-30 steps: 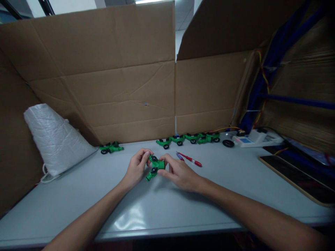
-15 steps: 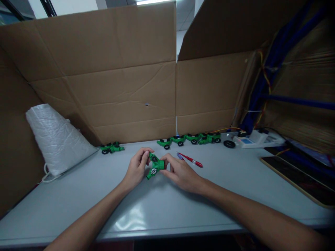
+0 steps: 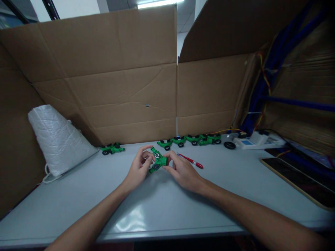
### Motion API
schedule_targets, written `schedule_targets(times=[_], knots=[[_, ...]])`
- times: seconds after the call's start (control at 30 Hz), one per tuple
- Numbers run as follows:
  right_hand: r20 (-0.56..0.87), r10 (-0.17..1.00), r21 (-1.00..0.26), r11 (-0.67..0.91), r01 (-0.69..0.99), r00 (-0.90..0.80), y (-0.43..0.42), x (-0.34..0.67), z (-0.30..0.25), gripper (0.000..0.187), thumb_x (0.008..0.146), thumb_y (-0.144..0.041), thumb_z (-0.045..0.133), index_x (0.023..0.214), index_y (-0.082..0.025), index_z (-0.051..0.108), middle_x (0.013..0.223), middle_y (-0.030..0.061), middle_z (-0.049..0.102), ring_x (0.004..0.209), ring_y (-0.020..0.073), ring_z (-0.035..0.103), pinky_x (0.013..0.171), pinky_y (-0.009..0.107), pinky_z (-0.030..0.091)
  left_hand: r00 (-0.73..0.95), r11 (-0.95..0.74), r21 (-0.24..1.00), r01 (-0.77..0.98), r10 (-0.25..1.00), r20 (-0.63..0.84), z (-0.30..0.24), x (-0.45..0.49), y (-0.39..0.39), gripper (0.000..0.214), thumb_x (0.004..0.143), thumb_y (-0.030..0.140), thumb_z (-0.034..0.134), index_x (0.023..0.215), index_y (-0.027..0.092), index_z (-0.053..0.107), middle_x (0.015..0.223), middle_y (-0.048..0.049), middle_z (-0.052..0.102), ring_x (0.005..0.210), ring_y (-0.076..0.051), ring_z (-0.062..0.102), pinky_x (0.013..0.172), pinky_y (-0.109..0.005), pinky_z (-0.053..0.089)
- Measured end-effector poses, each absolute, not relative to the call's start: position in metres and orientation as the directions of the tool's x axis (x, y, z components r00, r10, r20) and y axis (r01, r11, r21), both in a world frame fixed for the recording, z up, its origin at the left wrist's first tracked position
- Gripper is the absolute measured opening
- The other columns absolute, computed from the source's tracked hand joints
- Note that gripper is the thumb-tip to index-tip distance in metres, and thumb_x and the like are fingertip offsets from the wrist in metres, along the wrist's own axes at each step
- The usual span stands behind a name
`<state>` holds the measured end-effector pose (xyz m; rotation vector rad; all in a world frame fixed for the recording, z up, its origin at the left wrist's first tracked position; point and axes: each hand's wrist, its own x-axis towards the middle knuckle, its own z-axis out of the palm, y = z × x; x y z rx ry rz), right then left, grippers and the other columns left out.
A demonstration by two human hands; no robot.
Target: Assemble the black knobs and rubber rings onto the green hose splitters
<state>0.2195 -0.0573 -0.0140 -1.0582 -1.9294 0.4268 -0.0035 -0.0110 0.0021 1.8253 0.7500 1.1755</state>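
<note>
Above the middle of the table, a green Y-shaped hose splitter [image 3: 158, 159] is held between my two hands, its two branches pointing left and its wide collar facing right. A light disc-like part shows on the upper branch and a dark one on the lower. My right hand [image 3: 181, 170] pinches the collar between thumb and fingers. On the other side, my left hand [image 3: 140, 164] has its fingers curled around the branches, the index finger reaching to the upper end. Just behind my right hand lie a red pen [image 3: 193, 161] and a bluish one, partly hidden.
Several green splitters [image 3: 180, 141] with black rings line the cardboard wall [image 3: 131, 104], and another splitter [image 3: 112, 149] lies left. A black ring [image 3: 229, 145], a white power strip [image 3: 258, 142] and a dark panel [image 3: 295, 177] are right. A white bag [image 3: 59, 139] leans left.
The splitter has been turned in my hands, so a light disc now shows on the upper branch. My left fingers have shifted their hold. The view has tilted slightly.
</note>
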Motion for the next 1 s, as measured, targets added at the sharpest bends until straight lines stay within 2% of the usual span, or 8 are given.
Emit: schedule_targets(times=[0.23, 0.5, 0.83, 1.0], knots=[[0.519, 0.81, -0.63, 0.577, 0.52, -0.271, -0.057, 0.219, -0.013, 0.026, 0.099, -0.016, 0.066, 0.122, -0.025, 0.057, 0.109, 0.0035, 0.072, 0.08, 0.0187, 0.065, 0.074, 0.031, 0.047, 0.365, -0.356, 0.933, -0.058, 0.862, 0.351, 0.007, -0.003, -0.008, 0.046, 0.098, 0.037, 0.07, 0.137, 0.018, 0.055, 0.086, -0.0016, 0.069, 0.073, -0.016, 0.058, 0.071, -0.028, 0.047], [0.502, 0.816, -0.639, 0.573, 0.513, -0.286, -0.06, 0.22, -0.008, 0.023, 0.1, -0.018, 0.065, 0.121, -0.025, 0.058, 0.109, 0.004, 0.072, 0.081, 0.0196, 0.065, 0.077, 0.033, 0.048, 0.318, -0.215, 0.974, -0.075, 0.92, 0.228, 0.008, -0.001, -0.008, 0.051, 0.091, 0.037, 0.075, 0.135, 0.017, 0.059, 0.084, -0.0001, 0.069, 0.067, -0.013, 0.058, 0.066, -0.026, 0.048], [0.504, 0.825, -0.634, 0.555, 0.538, -0.257, -0.056, 0.22, -0.011, 0.024, 0.1, -0.018, 0.065, 0.122, -0.024, 0.058, 0.109, 0.0045, 0.072, 0.08, 0.0198, 0.066, 0.074, 0.032, 0.047, 0.326, 0.063, 0.967, -0.245, 0.945, 0.021, 0.01, -0.004, -0.006, 0.053, 0.082, 0.024, 0.079, 0.131, 0.015, 0.061, 0.092, -0.0059, 0.077, 0.066, -0.013, 0.063, 0.064, -0.024, 0.047], [0.501, 0.829, -0.63, 0.547, 0.551, -0.25, -0.056, 0.221, -0.01, 0.025, 0.099, -0.018, 0.065, 0.122, -0.024, 0.057, 0.11, 0.0053, 0.073, 0.082, 0.0206, 0.067, 0.074, 0.032, 0.048, 0.416, 0.203, 0.936, -0.286, 0.906, -0.07, 0.013, -0.011, -0.002, 0.045, 0.087, 0.026, 0.08, 0.127, 0.014, 0.064, 0.099, -0.0116, 0.08, 0.07, -0.014, 0.067, 0.066, -0.024, 0.049]])
